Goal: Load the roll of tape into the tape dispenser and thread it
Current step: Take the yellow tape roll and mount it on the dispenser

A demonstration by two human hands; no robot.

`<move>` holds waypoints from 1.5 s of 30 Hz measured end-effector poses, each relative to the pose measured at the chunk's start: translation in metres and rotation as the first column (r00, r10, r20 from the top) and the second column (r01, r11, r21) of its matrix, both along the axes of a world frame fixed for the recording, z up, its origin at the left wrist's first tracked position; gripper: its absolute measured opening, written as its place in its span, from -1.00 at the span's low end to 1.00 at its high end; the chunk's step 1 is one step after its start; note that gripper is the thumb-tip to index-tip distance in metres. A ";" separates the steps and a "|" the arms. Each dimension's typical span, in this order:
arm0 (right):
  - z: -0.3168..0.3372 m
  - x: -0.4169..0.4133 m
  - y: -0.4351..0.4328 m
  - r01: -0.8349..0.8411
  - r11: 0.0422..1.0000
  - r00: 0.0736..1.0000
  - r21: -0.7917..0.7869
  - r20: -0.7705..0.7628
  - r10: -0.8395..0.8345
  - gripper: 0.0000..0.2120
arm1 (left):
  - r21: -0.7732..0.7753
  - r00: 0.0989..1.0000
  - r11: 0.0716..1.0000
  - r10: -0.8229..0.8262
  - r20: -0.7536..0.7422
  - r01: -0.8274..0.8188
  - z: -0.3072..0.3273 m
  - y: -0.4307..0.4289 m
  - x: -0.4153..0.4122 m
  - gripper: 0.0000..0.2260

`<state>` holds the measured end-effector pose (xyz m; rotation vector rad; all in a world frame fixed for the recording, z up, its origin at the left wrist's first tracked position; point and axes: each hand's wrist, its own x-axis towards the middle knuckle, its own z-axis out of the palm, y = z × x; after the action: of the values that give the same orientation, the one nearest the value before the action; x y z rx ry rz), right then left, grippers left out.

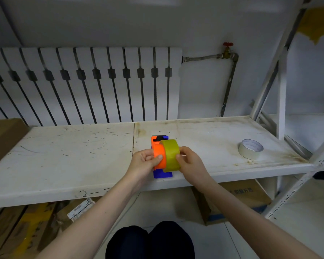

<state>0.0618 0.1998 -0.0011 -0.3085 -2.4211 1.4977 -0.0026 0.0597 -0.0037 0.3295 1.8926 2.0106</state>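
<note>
An orange and blue tape dispenser (158, 146) stands near the front edge of the white shelf (64, 156). My left hand (146, 161) grips its orange round hub from the left. A yellow-green roll of tape (170, 154) sits against the right side of the orange hub, held upright on edge. My right hand (189, 161) pinches that roll from the right, thumb on its outer face. The blue base of the dispenser shows below the roll at the shelf's front edge. How far the roll sits on the hub is hidden.
A second roll of pale tape (250, 148) lies flat on the shelf to the right. A cardboard box (2, 137) stands at the shelf's left end. A radiator (82, 85) lines the wall behind. Cardboard boxes (241, 200) sit below the shelf.
</note>
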 end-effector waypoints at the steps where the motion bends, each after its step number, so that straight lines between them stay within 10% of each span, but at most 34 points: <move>1: -0.002 0.000 -0.002 0.003 0.999 1.000 0.052 -0.001 -0.003 -0.75 | 0.017 1.000 1.000 -0.005 0.010 0.005 0.000 0.001 0.001 -0.78; 20: -0.037 -0.003 -0.030 -0.346 0.923 0.935 -0.169 0.023 0.355 -0.40 | 0.018 0.994 1.000 -0.001 0.109 -0.001 -0.023 -0.019 -0.014 -0.76; 28: -0.033 -0.011 -0.006 -0.011 0.995 1.000 0.099 -0.019 0.013 -0.60 | -0.163 0.991 0.979 -0.111 0.071 0.121 -0.027 -0.028 -0.021 -0.76; 37: -0.038 -0.029 -0.009 -0.218 0.960 0.975 0.178 0.076 0.207 -0.44 | -0.353 0.975 0.913 -0.221 -0.004 0.206 -0.017 -0.036 -0.025 -0.77; 45: -0.040 -0.044 -0.021 -0.231 0.954 0.973 0.189 0.065 0.223 -0.39 | -0.530 0.981 0.846 -0.057 -0.186 -0.051 -0.012 -0.043 -0.033 -0.56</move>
<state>0.0181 0.1793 -0.0410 -0.0211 -2.6888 1.3346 -0.0360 0.0162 -0.0159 0.3820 2.4691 1.3946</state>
